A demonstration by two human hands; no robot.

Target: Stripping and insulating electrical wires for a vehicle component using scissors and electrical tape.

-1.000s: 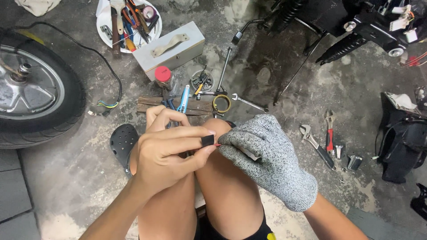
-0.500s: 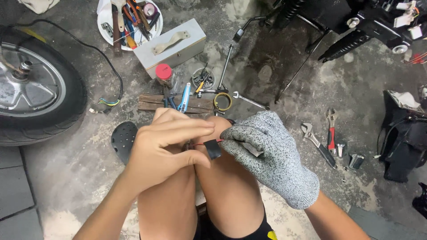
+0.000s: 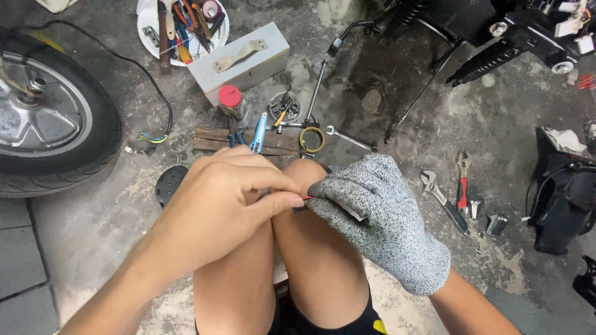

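Single head-worn view, looking steeply down from above the seated person's knees (image 3: 292, 248), hands close under the lens. It faces forward over the concrete floor (image 3: 397, 105): wheel (image 3: 49, 118) at left edge, dark frame parts (image 3: 496, 31) top right.

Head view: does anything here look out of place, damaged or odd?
Only the right hand wears a grey knit glove; the left hand is bare as both pinch a small dark part with a red bit over the knees. Tools lie scattered across the concrete floor, and a detached wheel has loose wires trailing from it.
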